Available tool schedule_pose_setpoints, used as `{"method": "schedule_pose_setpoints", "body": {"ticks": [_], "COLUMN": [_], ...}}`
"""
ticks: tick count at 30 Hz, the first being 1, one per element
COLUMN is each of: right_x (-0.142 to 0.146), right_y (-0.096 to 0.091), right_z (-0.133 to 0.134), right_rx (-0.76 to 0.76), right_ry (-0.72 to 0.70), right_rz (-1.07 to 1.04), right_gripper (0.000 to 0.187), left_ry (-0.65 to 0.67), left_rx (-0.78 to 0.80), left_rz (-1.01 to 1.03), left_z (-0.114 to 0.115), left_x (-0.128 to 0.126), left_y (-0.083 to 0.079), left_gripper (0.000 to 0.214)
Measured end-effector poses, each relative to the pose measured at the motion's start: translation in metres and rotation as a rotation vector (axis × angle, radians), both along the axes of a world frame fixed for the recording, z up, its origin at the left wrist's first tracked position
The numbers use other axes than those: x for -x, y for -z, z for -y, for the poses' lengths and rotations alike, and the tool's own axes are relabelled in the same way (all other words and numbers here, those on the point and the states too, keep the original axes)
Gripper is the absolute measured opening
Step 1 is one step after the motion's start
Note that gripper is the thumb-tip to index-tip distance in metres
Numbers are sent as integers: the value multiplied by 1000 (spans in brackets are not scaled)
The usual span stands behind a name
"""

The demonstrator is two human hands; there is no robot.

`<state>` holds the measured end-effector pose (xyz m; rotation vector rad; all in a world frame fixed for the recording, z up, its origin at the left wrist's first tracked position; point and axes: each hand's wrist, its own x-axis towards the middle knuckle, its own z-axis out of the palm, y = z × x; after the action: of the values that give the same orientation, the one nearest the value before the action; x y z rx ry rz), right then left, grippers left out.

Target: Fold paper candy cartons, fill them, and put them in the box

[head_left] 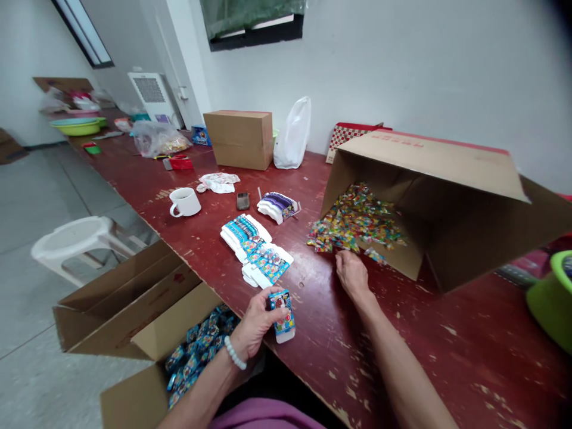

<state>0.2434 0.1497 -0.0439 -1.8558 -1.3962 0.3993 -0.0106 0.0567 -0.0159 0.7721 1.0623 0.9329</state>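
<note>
My left hand point(257, 322), with a pale bead bracelet at the wrist, grips a small blue printed box point(282, 319) over the table's front edge; a white flap shows at the box's lower end. My right hand point(352, 273) rests on the table at the near edge of a heap of wrapped candies point(357, 220). Its fingers are curled, and what they hold, if anything, is hidden. The candies spill out of a large cardboard box point(473, 232) lying on its side. Flattened blue cartons point(268, 265) lie in stacks just beyond my left hand.
Below the table edge, an open carton point(138, 393) holds many small blue boxes point(201, 351). Purple flat cartons point(279, 205), a phone point(242, 201), a white mug point(185, 202) and a closed cardboard box point(239, 140) stand farther back. A green basin point(552, 301) sits at right.
</note>
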Motion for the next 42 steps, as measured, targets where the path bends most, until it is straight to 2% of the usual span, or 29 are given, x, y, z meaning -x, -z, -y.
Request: {"method": "schedule_pose_setpoints", "body": {"ticks": [2, 5, 7, 9, 12, 16, 21, 24, 27, 29, 36, 39, 42], "right_x": [3, 23, 44, 67, 88, 87, 78, 77, 74, 70, 64, 71, 75], "right_y": [-11, -25, -31, -34, -36, -39, -44, -46, -49, -53, -60, -59, -59], "right_z": [17, 57, 86, 109, 124, 122, 118, 117, 118, 118, 120, 122, 123], "right_rx": [-26, -34, -8, -42, -39, -82, -92, -68, -22, -9, 19, 5, -131], "right_ry": [-11, -91, -219, -201, -137, -67, -81, -132, -231, -290, -438, -492, -457], "right_rz": [-58, -241, -637, -846, -969, -949, -955, -890, -815, -753, -466, -337, -253], "right_gripper": [22, 32, 31, 28, 29, 30, 32, 30, 26, 23, 14, 16, 17], "left_ry": [-39, -93, -152, -191, -188, -132, 89, 241, 397, 451, 430, 345, 219], "left_rx": [-4, 9, 21, 31, 39, 96, 153, 126, 127, 123, 18, 39, 127], "left_rz": [-17, 67, 139, 175, 166, 190, 305, 370, 344, 326, 249, 221, 259], "left_z": [-3, -7, -8, -7, -4, 4, 17, 24, 28, 29, 28, 27, 23], "left_x": [3, 5, 4, 3, 3, 8, 13, 9, 2, -2, -11, -16, -19], "left_y": [-1, -6, -11, -14, -18, -21, -20, -18, -19, -20, -21, -21, -23], "left_gripper": [51, 59, 61, 60, 52, 46, 52, 59, 53, 48, 36, 37, 29]}}
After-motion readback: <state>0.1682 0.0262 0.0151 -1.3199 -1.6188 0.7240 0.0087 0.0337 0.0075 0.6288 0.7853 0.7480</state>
